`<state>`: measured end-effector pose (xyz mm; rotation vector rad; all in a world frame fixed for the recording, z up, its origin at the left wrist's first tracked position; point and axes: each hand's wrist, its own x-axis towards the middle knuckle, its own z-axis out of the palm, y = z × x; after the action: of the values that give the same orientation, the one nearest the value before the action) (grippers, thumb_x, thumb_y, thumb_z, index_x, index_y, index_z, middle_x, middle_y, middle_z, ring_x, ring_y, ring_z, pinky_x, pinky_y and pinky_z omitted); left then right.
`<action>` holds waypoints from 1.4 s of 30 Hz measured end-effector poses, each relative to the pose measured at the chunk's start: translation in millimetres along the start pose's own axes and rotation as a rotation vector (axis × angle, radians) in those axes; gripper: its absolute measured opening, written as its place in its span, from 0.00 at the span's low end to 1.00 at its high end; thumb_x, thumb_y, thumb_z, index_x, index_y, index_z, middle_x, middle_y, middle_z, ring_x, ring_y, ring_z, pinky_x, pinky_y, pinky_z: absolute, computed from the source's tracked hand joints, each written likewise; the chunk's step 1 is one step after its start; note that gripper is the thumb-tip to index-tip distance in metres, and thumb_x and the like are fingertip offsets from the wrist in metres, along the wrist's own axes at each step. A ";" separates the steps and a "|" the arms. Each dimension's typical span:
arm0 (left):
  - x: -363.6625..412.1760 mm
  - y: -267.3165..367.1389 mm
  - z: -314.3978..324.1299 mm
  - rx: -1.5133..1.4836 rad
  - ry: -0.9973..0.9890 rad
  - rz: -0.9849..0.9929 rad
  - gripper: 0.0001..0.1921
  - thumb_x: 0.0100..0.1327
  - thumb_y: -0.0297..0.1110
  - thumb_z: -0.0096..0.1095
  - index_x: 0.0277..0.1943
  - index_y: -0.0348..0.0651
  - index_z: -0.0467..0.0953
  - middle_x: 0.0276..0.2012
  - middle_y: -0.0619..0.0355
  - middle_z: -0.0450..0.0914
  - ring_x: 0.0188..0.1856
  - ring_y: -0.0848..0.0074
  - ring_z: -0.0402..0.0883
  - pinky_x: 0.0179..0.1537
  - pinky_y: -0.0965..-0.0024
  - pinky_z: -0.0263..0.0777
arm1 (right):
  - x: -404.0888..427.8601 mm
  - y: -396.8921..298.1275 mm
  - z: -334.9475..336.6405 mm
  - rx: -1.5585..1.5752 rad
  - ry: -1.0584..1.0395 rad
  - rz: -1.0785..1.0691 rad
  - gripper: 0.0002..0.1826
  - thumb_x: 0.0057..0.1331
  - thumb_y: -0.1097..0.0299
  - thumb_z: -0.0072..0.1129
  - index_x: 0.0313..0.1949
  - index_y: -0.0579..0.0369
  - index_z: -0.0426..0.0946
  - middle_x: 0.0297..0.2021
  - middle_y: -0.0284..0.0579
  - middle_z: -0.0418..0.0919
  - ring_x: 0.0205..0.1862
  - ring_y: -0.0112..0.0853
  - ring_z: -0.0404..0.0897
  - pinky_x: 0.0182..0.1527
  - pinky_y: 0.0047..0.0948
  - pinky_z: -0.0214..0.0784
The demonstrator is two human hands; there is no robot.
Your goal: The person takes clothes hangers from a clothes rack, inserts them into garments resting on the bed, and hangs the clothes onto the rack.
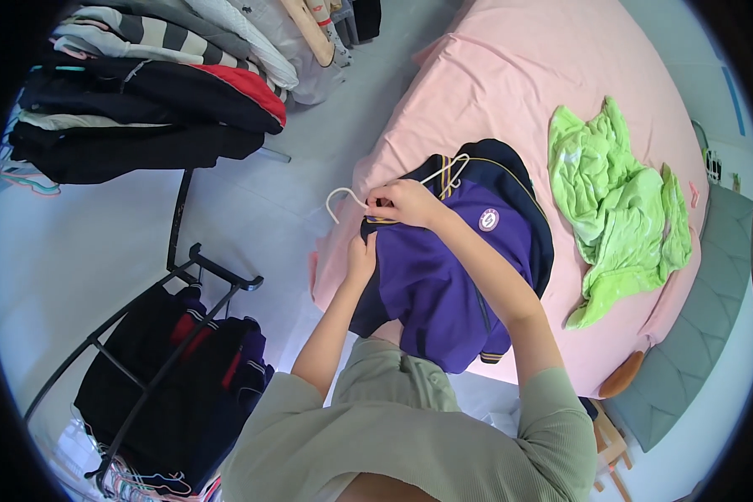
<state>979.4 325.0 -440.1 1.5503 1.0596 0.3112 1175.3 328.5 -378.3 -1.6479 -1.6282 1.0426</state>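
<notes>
A purple and navy jacket (pixel 433 270) with yellow-striped trim and a round badge lies spread on the pink bed sheet (pixel 489 69). My left hand (pixel 362 256) grips the jacket at its collar, thumb upward. Just above it, my right hand (pixel 401 202) reaches over with bent fingers pinched at the collar; what lies between the fingertips is partly hidden. The hook of a white clothes hanger (pixel 342 193) sticks out beside those fingertips. Another white hanger (pixel 458 164) shows on a dark navy garment (pixel 508 162), which lies partly under the jacket.
A crumpled green garment (pixel 627 207) lies farther right on the bed, by the grey-green padded headboard (pixel 709 301). Left of me stands a black metal clothes rack (pixel 144 351) holding dark jackets. More hanging clothes (pixel 163 94) fill the upper left, above the pale floor (pixel 276 207).
</notes>
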 end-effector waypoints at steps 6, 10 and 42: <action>-22.6 34.3 -10.8 0.012 -0.137 0.022 0.16 0.64 0.34 0.57 0.49 0.30 0.72 0.39 0.37 0.79 0.44 0.50 0.79 0.44 0.61 0.71 | -34.1 -23.0 -3.5 0.101 -0.023 0.082 0.17 0.64 0.52 0.53 0.35 0.55 0.71 0.23 0.49 0.76 0.29 0.43 0.78 0.32 0.39 0.67; -47.1 60.5 -11.1 -0.135 -0.178 0.092 0.20 0.63 0.36 0.62 0.52 0.31 0.71 0.40 0.44 0.81 0.46 0.60 0.81 0.48 0.65 0.71 | -56.4 -24.9 -31.5 -0.091 -0.156 0.140 0.21 0.69 0.55 0.33 0.36 0.53 0.75 0.34 0.55 0.79 0.41 0.46 0.78 0.46 0.40 0.65; -360.1 207.2 -19.3 0.403 0.006 0.496 0.16 0.56 0.41 0.66 0.40 0.36 0.79 0.31 0.46 0.81 0.33 0.59 0.79 0.39 0.66 0.70 | -307.6 -165.6 -49.2 -0.600 -0.285 0.375 0.19 0.53 0.59 0.55 0.42 0.56 0.81 0.39 0.56 0.81 0.46 0.46 0.80 0.49 0.39 0.72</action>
<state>859.2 82.9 -124.1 2.1769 0.7561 0.4587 1147.3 41.7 -174.8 -2.3558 -2.0008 1.0635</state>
